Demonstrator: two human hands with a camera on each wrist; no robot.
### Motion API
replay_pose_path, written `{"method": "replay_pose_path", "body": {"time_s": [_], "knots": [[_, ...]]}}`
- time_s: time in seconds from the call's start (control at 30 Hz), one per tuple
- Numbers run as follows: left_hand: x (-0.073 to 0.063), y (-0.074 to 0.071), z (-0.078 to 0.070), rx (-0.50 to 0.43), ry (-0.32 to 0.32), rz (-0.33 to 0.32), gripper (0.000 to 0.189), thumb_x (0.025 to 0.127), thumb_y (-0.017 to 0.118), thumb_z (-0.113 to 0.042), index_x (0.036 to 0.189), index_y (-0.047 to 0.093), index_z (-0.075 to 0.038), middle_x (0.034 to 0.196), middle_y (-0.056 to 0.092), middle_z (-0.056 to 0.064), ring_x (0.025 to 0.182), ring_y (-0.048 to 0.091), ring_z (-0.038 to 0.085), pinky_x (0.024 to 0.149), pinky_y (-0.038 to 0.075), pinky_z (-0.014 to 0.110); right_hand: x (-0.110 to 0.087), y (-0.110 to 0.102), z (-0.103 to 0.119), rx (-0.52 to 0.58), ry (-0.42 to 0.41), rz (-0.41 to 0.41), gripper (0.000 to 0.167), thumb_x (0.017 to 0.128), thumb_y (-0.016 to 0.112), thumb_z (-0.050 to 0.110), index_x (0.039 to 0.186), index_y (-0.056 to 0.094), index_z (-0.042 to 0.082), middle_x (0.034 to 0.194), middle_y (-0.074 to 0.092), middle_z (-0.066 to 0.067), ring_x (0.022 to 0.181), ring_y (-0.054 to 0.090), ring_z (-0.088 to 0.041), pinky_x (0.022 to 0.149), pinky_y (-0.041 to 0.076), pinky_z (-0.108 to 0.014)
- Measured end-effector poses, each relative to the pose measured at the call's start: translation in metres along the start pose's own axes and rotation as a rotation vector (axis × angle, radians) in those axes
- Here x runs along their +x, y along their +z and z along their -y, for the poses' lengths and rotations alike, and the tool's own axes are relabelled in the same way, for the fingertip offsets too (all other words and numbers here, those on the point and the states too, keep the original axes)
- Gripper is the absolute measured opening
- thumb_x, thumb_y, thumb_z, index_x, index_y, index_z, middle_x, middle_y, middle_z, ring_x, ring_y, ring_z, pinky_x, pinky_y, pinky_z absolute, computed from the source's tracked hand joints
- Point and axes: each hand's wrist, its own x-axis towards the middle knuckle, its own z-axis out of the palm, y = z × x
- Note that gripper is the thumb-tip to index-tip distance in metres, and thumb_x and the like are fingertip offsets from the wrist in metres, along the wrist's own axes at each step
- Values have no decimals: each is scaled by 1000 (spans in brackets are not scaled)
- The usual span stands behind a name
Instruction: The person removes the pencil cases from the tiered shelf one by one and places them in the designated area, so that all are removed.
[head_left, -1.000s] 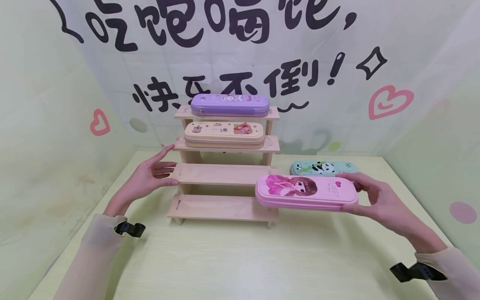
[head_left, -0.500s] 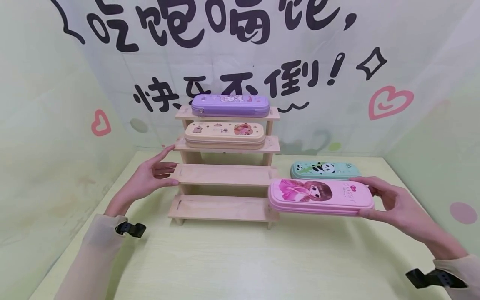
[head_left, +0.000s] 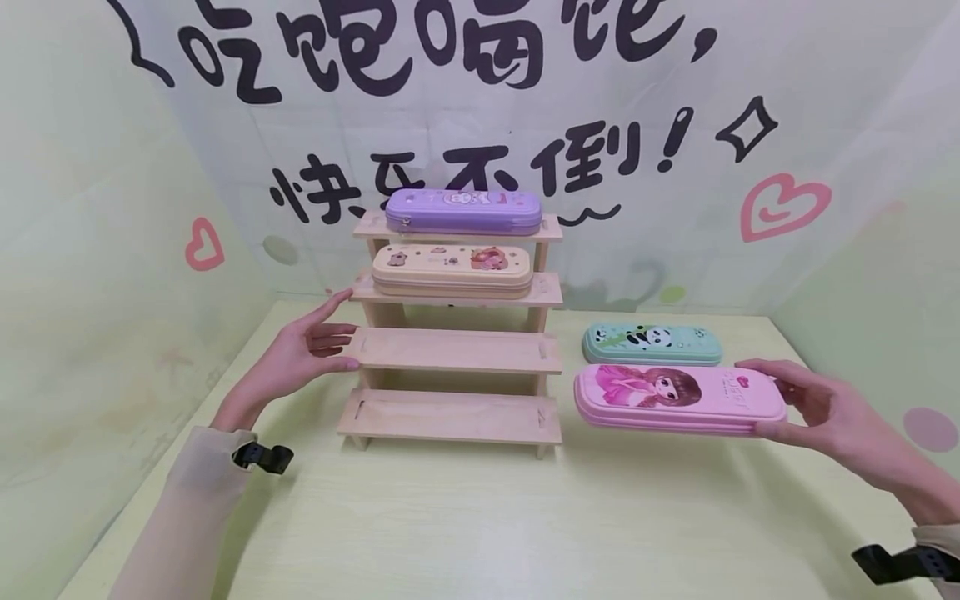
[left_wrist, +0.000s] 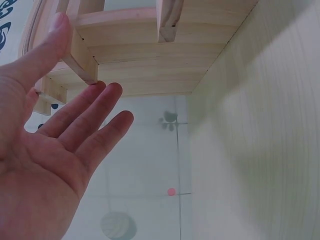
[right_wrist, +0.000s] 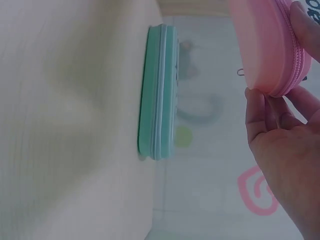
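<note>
My right hand (head_left: 847,421) grips the right end of a pink pencil case (head_left: 678,400) with a doll picture on its lid, thumb in front and fingers behind. The case hangs level above the table, to the right of a wooden four-step display rack (head_left: 457,350). In the right wrist view, its zipper and underside (right_wrist: 265,50) show beside the fingers. My left hand (head_left: 292,354) is at the rack's left side, fingers extended, index fingertip and thumb touching the shelf ends. A purple pencil case (head_left: 463,212) lies on the top shelf, and a cream pencil case (head_left: 452,271) on the one below.
A mint-green panda pencil case (head_left: 652,344) lies on the pale table (head_left: 480,533), right of the rack and behind the pink one. A printed cloth backdrop (head_left: 637,250) stands behind the table, with walls at both sides.
My right hand has carried the pink pencil case to the right and slightly nearer, away from the rack's right edge. More of the mint-green case shows now. The left hand stays at the rack.
</note>
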Motion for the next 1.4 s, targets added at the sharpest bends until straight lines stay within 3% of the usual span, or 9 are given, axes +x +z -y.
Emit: {"method": "replay_pose_path", "body": {"time_s": [0.43, 0.8, 1.07, 1.3, 1.4], "knots": [[0, 1, 1, -15, 11, 1, 107, 87, 89, -11, 168, 26, -38, 141, 61, 27, 128, 63, 40, 104, 52, 55, -4, -13, -47, -61, 126, -13, 69, 92, 76, -8, 154, 51, 5, 121, 66, 6, 96, 65, -11, 74, 55, -18], [0, 1, 0, -16, 4, -4, 106, 87, 89, -12, 168, 26, -39, 141, 62, 27, 128, 63, 40, 105, 51, 58, 5, -16, -70, -75, 215, 22, 67, 95, 78, 3, 154, 49, 2, 121, 67, 13, 100, 66, -7, 77, 59, -21], [-1, 2, 0, -7, -6, 0, 106, 87, 89, -11, 168, 26, -39, 141, 62, 26, 128, 63, 39, 104, 53, 52, 12, -17, -80, -74, 281, 57, 66, 98, 76, 10, 156, 46, 1, 123, 67, 10, 102, 65, -9, 79, 58, -23], [-1, 1, -1, -11, -12, -2, 106, 87, 89, -12, 168, 26, -40, 143, 60, 26, 129, 62, 40, 105, 52, 54, 19, -16, -88, -113, 274, 73, 68, 98, 77, 12, 156, 44, -2, 123, 66, 5, 101, 63, -7, 79, 55, -21], [-1, 1, -2, -11, -11, -3, 106, 87, 89, -12, 168, 27, -40, 143, 61, 26, 129, 62, 39, 105, 54, 49, 21, -17, -92, -110, 268, 76, 68, 97, 77, 12, 155, 45, -3, 121, 66, 3, 99, 63, -9, 78, 55, -21]]}}
